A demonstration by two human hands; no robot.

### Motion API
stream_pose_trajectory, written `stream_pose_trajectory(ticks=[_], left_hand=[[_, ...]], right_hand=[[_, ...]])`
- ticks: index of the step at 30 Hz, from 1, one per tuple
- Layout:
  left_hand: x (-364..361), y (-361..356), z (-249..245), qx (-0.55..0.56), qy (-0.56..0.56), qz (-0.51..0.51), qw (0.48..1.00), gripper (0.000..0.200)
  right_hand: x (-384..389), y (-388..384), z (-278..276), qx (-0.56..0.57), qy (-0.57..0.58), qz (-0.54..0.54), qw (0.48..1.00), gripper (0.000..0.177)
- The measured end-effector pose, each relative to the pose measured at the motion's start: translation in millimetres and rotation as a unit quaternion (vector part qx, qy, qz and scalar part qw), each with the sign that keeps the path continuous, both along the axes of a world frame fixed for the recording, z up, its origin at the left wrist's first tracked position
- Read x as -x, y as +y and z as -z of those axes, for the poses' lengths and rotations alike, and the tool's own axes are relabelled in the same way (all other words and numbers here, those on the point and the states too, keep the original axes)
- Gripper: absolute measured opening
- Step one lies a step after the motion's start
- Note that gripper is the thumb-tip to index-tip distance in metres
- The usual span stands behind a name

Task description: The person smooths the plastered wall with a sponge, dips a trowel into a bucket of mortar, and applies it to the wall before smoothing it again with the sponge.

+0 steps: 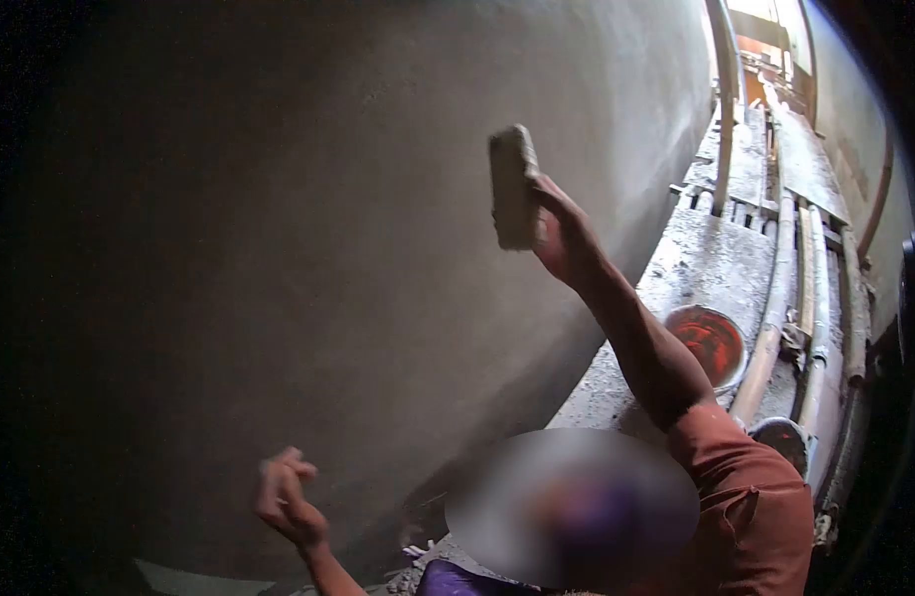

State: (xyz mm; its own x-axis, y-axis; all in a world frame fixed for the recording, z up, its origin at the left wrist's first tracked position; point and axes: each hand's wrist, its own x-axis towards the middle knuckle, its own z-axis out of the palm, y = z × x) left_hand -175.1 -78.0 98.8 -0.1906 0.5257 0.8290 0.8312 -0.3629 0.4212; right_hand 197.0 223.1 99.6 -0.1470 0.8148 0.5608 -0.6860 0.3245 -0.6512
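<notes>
My right hand point(567, 233) is raised in front of a grey plastered wall point(308, 268), wrapped round the edge of a rectangular, grey, mortar-coloured block point(514, 189). The block stands on end, its long side nearly upright, and overlaps the wall in this view; whether it is a sponge or a float I cannot tell. Lower down, at the left, my left hand point(290, 500) hangs near the wall with nothing in it. Its fingers are loosely bent and apart, slightly smeared by motion.
Along the right runs a narrow plank walkway point(711, 253) crusted with mortar. On it stand a bucket with a reddish inside point(709, 346) and a smaller dark container point(781, 444). Bamboo poles point(775, 308) lie lengthwise beside them. An upright pole point(726, 109) rises farther off.
</notes>
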Motion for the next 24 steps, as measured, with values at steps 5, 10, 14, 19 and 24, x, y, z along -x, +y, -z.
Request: stream_pose_trajectory(ticks=[5, 10, 14, 19, 24], left_hand=[[-35.0, -58.1, 62.0, 0.239, -0.186, -0.065, 0.951, 0.031], [-60.8, -87.1, 100.5, 0.402, -0.149, -0.068, 0.901, 0.027], [-58.1, -88.2, 107.0, 0.484, -0.163, -0.091, 0.855, 0.027], [-42.7, -78.5, 130.3, 0.467, -0.189, -0.011, 0.864, 0.025], [-39.9, -76.8, 136.2, 0.478, -0.175, 0.022, 0.860, 0.024]], right_hand=[[70.0, 37.3, -67.3, -0.143, -0.176, 0.439, 0.869, 0.072], [97.7, 46.7, -96.6, -0.171, -0.193, 0.595, 0.762, 0.068], [109.5, 55.0, -98.9, -0.181, -0.187, 0.615, 0.744, 0.073], [114.4, 51.6, -103.0, -0.167, -0.191, 0.625, 0.738, 0.080], [130.8, 26.4, -73.3, -0.210, -0.220, 0.580, 0.756, 0.078]])
